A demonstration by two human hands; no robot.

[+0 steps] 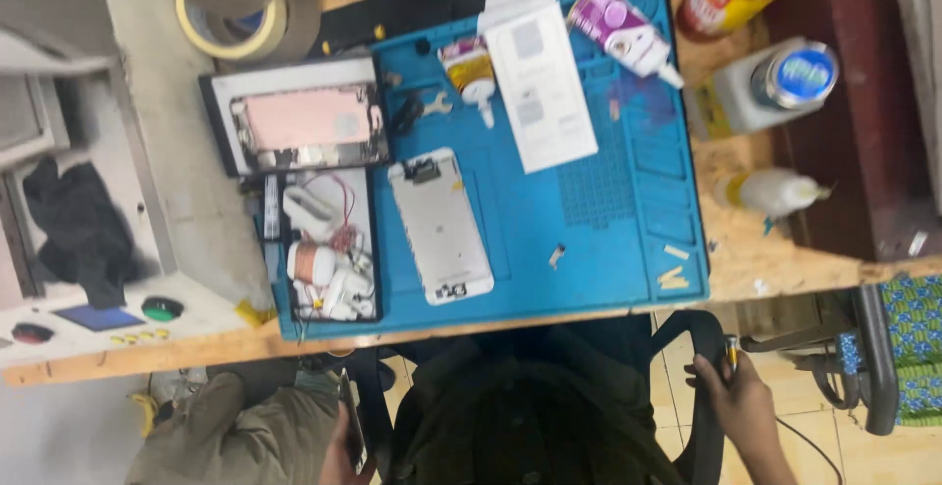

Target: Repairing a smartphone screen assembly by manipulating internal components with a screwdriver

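The right hand (741, 402) sits below the counter (775, 259) edge at the lower right, its fingers (708, 375) closed around a small cylindrical tool (731, 353) with a metallic yellow tip; only the tip protrudes above the grip, close to the black chair armrest (699, 333). The left hand (339, 451) is at the lower centre-left, beside the knee, fingers wrapped around a dark phone (353, 426) held edge-on to the camera. Both hands are well apart from the blue work mat (608, 240) on the counter. On the mat lies a white phone screen assembly (440, 225), face down, long axis roughly upright in the view. Left of it, a black tray (368, 191) holds a white roll, red wire and small white parts. Above the tray rests an opened pink phone body (306, 124) on a dark slab. A white paper sheet (540, 83), a small glue tube (473, 71) and a purple-labelled tube (620, 26) lie on the upper mat. Tape rolls (240, 0) sit at the upper left.
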